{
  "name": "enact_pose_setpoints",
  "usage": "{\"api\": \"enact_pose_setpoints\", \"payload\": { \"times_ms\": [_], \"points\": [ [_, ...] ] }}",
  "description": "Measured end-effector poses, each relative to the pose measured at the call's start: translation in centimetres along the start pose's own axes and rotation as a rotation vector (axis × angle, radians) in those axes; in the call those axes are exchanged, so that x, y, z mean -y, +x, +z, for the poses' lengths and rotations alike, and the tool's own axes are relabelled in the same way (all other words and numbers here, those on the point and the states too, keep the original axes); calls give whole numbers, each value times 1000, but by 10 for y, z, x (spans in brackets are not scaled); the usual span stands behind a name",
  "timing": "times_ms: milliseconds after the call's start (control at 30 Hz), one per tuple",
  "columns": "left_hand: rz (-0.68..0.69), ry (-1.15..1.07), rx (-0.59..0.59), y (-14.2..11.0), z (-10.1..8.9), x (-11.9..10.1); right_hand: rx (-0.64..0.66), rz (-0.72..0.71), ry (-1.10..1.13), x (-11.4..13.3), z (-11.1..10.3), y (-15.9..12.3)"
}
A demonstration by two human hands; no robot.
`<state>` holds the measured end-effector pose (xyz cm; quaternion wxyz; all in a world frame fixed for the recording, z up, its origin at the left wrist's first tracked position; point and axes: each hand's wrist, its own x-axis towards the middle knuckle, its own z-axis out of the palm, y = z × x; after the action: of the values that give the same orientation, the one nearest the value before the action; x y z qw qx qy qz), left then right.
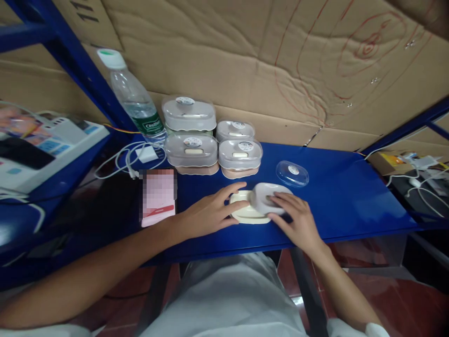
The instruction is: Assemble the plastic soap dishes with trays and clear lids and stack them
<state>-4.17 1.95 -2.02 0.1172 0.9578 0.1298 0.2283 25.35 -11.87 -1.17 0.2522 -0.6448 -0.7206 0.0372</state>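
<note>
A cream oval dish with rounded corners lies on the blue table near its front edge. My left hand is at the dish's left end, fingers spread, some reaching over the rim. A light grey oval tray-like piece is tilted over the dish's right part. My right hand grips this grey piece from the right, fingers on top and thumb at the near edge. Just behind it, a clear oval lid with a round label lies flat.
Several lidded oval boxes are stacked at the back. A water bottle leans left of them, near a white cable and a pink-screened phone. Cardboard walls the back; a blue frame post rises at left.
</note>
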Motion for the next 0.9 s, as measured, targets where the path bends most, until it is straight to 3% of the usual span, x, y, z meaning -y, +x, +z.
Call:
{"api": "enact_pose_setpoints", "payload": {
  "times_ms": [133, 267, 367, 467, 533, 600, 700, 800, 900],
  "points": [
    [53, -5, 38, 1, -3, 5, 137, -136, -62, 40, 31, 9],
    [116, 17, 88, -2, -1, 15, 202, -214, -99, 42, 40, 7],
    [122, 43, 108, -3, 2, 15, 251, -264, -108, 29, 30, 5],
    [119, 39, 113, -3, 1, 9, 259, -293, -94, 1, 15, 13],
    [84, 28, 89, -3, 0, 6, 137, -168, -119, -30, 5, 25],
    [27, 22, 53, -4, -1, 4, -11, 54, -177, -68, -3, 40],
    [-33, -22, 47, -5, -2, 6, 2, 219, -124, -110, -11, 57],
    [-119, -123, 73, -4, -3, 10, 1, 164, 71, -110, -13, 57],
    [-204, -238, 64, -3, -3, 11, 45, 77, 276, -70, -6, 43]
  ]
}}
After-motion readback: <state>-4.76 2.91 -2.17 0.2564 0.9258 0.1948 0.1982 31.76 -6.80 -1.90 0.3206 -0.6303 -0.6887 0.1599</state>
